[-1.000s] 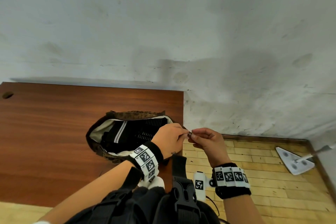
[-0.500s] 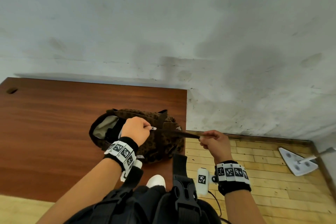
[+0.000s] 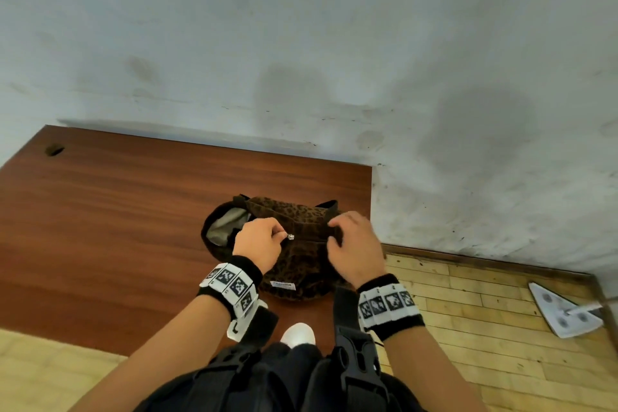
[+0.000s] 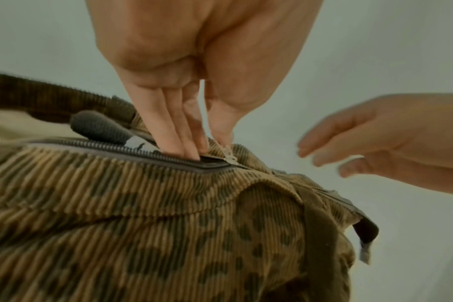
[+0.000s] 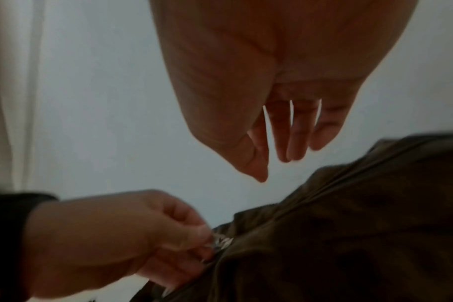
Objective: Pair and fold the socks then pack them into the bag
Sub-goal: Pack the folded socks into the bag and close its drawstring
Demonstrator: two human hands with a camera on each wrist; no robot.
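A leopard-print corduroy bag lies on the brown wooden table near its right edge. The zip is shut over the right part, and the left end gapes on a pale lining. My left hand pinches the silver zipper pull between thumb and fingers, as the left wrist view shows at the zipper pull. A grey sock tip pokes out of the open stretch. My right hand hovers over the bag's right end with loose, straight fingers that hold nothing.
The table ends just right of the bag, with a stained white wall behind it. A light wooden floor lies to the right, with a white triangular mop head on it. A cable hole sits at the table's far left.
The bag was wide open with dark socks showing. My left hand drew the zipper pull leftward, closing the right part. My right hand let go of the bag's end and moved in over it.
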